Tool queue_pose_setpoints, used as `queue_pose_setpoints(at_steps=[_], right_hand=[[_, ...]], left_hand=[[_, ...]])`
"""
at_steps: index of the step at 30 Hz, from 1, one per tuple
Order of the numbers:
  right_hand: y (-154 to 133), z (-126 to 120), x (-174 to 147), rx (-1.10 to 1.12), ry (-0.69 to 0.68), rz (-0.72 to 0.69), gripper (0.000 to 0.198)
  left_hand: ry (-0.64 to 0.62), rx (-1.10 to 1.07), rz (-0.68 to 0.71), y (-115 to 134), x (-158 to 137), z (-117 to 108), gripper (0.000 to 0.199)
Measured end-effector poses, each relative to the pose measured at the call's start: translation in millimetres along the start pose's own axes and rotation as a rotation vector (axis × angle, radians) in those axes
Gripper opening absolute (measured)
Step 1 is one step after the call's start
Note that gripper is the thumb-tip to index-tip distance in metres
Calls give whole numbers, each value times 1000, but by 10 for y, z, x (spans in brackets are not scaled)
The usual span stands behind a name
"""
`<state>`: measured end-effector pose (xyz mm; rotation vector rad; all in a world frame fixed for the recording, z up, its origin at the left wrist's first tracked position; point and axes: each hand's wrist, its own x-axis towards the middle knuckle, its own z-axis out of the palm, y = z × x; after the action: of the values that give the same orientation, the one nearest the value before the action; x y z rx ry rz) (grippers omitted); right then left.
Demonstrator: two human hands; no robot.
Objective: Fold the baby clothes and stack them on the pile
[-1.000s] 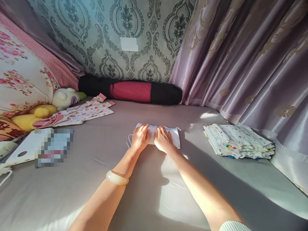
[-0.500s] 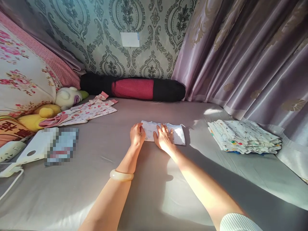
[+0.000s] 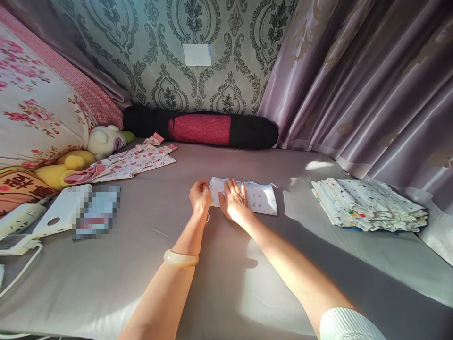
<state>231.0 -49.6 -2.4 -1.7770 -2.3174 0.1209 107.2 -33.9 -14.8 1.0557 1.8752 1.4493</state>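
White printed cloth (image 3: 262, 198), folded, lying flat

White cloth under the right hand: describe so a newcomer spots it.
Find the black-and-red bolster along the wall. Nearer the camera, mid-picture on the grey sheet, the white cloth lies under the spread right hand, beside the curled left hand. Unlike the thick fabric stack at far right, it is thin and flat, with a bluish far edge.

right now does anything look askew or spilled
Nothing looks spilled. The white printed garment with pink trim lies askew beside the yellow plush toy, unlike the folded stack of white patterned fabric. The pale rectangular item at left is pixelated.
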Motion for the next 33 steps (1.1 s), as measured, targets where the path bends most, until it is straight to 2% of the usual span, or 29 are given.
queue_pose_setpoints(at_steps=[5, 15, 19, 23, 27, 33], right_hand=[[37, 100, 16, -8, -4, 28, 59], [36, 98, 34, 5, 4, 18, 60], [-29, 24, 87, -11, -43, 25, 57], [-139, -21, 161, 6, -35, -5, 56], [-212, 23, 211, 25, -34, -12, 60], [-202, 121, 222, 17, -84, 28, 62]], left_hand=[[25, -10, -25, -41, 31, 8, 25], [43, -30, -73, 54, -4, -46, 26], [47, -15, -68, 58, 2, -47, 23], [46, 4, -54, -4, 22, -20, 24], [67, -4, -35, -67, 43, 8, 25], [64, -68, -84, -34, 42, -4, 27]])
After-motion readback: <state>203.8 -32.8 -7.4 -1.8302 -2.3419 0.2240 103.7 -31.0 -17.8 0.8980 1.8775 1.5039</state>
